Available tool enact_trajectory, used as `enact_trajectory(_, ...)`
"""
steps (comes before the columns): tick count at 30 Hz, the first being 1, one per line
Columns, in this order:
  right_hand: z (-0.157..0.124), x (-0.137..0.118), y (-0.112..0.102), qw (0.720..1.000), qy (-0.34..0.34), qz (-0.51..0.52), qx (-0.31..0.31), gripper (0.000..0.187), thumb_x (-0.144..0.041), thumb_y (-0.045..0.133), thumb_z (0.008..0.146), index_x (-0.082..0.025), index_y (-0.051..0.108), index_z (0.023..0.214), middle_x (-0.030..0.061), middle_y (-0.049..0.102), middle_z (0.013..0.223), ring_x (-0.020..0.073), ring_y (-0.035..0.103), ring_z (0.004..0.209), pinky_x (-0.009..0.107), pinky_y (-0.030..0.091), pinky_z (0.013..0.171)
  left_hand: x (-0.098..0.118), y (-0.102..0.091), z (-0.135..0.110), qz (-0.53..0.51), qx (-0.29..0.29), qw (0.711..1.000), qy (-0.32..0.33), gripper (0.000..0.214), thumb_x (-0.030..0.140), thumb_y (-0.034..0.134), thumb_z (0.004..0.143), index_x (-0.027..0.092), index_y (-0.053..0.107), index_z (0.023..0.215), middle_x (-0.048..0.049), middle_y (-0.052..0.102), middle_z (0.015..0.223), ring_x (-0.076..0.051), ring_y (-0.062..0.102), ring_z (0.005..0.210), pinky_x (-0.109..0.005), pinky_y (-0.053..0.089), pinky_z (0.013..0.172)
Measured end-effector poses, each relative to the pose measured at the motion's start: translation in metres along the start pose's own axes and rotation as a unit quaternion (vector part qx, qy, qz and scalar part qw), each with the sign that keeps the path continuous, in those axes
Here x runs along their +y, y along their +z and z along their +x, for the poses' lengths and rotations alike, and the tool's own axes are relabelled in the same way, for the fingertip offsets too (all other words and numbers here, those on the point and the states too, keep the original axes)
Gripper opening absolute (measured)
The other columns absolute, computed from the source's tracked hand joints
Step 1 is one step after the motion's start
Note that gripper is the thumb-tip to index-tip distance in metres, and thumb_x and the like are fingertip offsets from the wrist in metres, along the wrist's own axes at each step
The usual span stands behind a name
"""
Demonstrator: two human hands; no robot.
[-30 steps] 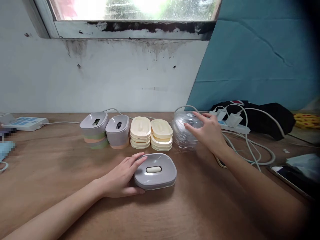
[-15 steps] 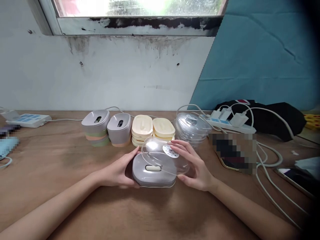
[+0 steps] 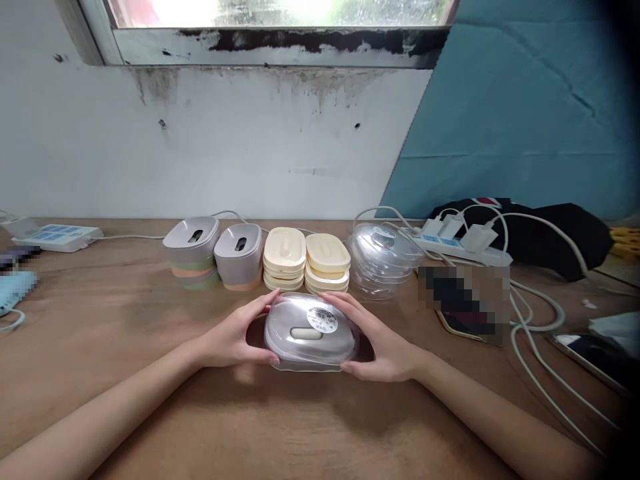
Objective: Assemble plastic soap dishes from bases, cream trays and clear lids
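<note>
Left hand and right hand cupped inward (fingers curled), forearms converging.

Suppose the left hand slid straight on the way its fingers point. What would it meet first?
The left hand already touches the clear lid over the grey container; beyond, probably the right hand.

A makeshift home workbench: a worn wooden counter beneath a stained, peeling window sill, stacked plastic parts sorted in rows, a power strip with chargers, tangled cables.
</note>
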State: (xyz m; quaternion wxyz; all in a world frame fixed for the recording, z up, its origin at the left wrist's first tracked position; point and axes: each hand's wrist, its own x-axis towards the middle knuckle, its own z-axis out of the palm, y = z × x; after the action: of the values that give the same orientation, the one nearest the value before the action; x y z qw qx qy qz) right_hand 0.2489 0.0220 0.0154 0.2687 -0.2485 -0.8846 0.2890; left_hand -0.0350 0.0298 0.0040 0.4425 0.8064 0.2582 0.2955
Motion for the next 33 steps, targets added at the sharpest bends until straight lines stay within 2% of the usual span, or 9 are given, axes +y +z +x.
enact_trajectory(3,-0.001,0.002,0.000,1.000,0.009,0.015,0.000,0.088,-0.031,0.065,0.071,-0.024,0.011,0.141,0.0114,0.024,0.142,0.0276,0.025,0.131,0.045,0.023,0.107,0.003,0.001,0.001,0.008,0.005,1.000,0.007,0.092,0.021,0.074,0.068,0.025,0.018,0.140,-0.0115,0.034,0.140,-0.026,0.034,0.128,-0.045,0.027,0.106)
enact_trajectory(9,-0.003,0.003,0.000,1.000,0.017,0.011,-0.012,0.089,-0.030,0.064,0.073,-0.024,0.008,0.141,0.0103,0.020,0.146,0.0267,0.022,0.133,0.045,0.021,0.108,0.011,0.001,0.001,0.023,0.010,1.000,0.000,0.081,0.024,0.073,0.069,0.023,0.026,0.135,-0.0114,0.037,0.136,-0.026,0.038,0.124,-0.042,0.034,0.103)
enact_trajectory(17,-0.003,0.000,0.000,0.998,0.015,-0.049,-0.042,0.091,-0.035,0.063,0.074,-0.022,0.004,0.143,0.0104,0.008,0.150,0.0270,0.008,0.136,0.046,0.015,0.109,0.012,-0.002,0.001,0.126,0.010,0.991,0.048,0.066,0.032,0.071,0.071,0.022,0.038,0.127,-0.0121,0.039,0.127,-0.029,0.038,0.121,-0.042,0.033,0.101)
enact_trajectory(24,-0.001,-0.004,-0.003,0.997,-0.001,-0.057,-0.045,0.078,-0.037,0.062,0.076,-0.024,0.018,0.140,0.0115,0.016,0.145,0.0283,0.019,0.133,0.046,0.024,0.106,0.006,0.000,-0.001,0.110,0.013,0.992,0.060,0.068,0.029,0.072,0.069,0.022,0.036,0.126,-0.0136,0.037,0.133,-0.030,0.031,0.128,-0.043,0.031,0.103)
enact_trajectory(33,-0.003,-0.007,-0.003,0.991,0.018,-0.119,-0.060,0.093,-0.040,0.066,0.073,-0.026,0.006,0.142,0.0112,0.013,0.146,0.0277,0.020,0.133,0.044,0.028,0.106,0.005,-0.001,-0.001,0.112,0.005,0.992,0.057,0.068,0.030,0.071,0.070,0.021,0.035,0.127,-0.0146,0.035,0.136,-0.030,0.032,0.127,-0.043,0.030,0.103)
